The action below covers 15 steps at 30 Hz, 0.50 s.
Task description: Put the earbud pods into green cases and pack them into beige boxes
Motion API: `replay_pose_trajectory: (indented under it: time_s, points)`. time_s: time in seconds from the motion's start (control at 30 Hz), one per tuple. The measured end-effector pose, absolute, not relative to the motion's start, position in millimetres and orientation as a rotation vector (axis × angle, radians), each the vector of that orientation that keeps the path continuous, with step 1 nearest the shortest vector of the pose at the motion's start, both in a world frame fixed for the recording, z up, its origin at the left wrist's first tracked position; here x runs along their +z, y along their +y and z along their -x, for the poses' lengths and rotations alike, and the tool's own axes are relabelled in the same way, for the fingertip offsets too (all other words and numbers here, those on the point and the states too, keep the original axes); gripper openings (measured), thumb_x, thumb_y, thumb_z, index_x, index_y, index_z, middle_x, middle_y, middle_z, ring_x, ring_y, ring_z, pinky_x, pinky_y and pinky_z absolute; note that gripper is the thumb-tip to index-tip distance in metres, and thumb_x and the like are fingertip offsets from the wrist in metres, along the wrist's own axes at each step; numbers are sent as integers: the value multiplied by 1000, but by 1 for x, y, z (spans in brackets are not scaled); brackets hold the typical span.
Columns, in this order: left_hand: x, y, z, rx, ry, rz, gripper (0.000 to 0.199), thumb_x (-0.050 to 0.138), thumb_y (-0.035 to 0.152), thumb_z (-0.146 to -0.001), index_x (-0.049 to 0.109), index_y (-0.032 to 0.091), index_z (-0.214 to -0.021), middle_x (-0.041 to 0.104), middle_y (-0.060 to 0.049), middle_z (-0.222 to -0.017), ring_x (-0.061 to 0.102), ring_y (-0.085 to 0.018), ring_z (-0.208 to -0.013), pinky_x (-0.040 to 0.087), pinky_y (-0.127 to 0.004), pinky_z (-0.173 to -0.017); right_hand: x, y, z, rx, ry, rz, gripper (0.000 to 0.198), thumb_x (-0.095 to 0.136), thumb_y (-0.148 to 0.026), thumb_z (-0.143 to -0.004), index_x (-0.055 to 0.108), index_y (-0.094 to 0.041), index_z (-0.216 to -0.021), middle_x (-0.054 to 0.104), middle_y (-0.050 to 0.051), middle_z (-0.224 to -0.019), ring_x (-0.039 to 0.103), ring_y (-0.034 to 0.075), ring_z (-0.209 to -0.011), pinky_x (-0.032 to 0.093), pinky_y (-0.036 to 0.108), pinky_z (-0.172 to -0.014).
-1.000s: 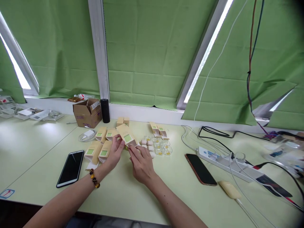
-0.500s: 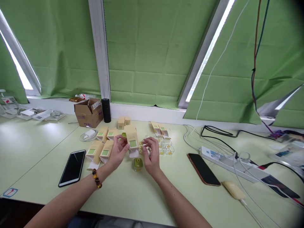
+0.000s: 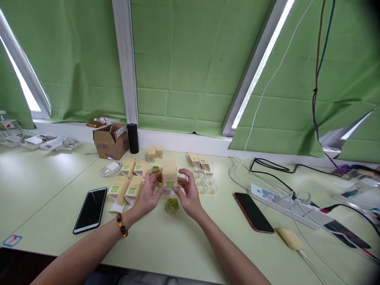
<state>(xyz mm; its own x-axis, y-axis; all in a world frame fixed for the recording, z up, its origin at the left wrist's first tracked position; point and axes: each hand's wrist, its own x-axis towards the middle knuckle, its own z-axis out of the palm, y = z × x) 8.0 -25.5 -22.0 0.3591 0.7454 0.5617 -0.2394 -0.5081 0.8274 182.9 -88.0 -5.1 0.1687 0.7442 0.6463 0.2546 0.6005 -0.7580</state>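
Observation:
Between both hands a small tan carton [image 3: 170, 173] with a green square on its front is held just above the table. My left hand [image 3: 152, 192] grips its left side, and my right hand [image 3: 189, 194] presses against its right side; both are closed on it. Just below the carton, a small clear jar with a green top [image 3: 172, 206] stands on the table. Some green items [image 3: 155, 169] show partly behind my left fingers. Several similar cartons [image 3: 134, 190] with flaps out lie left of my left hand. Right of my right hand are several small clear containers with yellow centres [image 3: 207, 184].
Two closed cartons [image 3: 151, 154] stand at the back, near a black cylinder [image 3: 132, 138] and an open cardboard box [image 3: 111, 142]. Phones lie at left [image 3: 90, 209] and right [image 3: 254, 212]. A power strip [image 3: 282, 205] with tangled cables fills the right side.
My right hand has come up to the carton and now holds its right side. The carton has moved slightly right and is turned more squarely toward me.

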Motion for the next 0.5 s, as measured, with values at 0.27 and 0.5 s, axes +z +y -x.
replay_pose_trajectory:
  time_s: [0.27,0.5]
  points:
    - [-16,-29,-1,1577,301,-2312,52,64,15,-96,48,27,-144,61,-15,-142,57,-31,-138,47,-57,-115,-13,-92,-199,-173,-1720,815,57,57,-9,-94,52,-30,-147,52,16,-138,57,35,-136,56,63,-108]
    - [-15,-37,13,1978,342,-2667,38,64,2,-85,58,31,-109,58,-6,-137,55,-28,-130,48,-54,-108,-19,-93,-203,-479,-1640,802,57,61,-9,-92,47,-29,-144,55,16,-134,60,35,-130,60,64,-99]
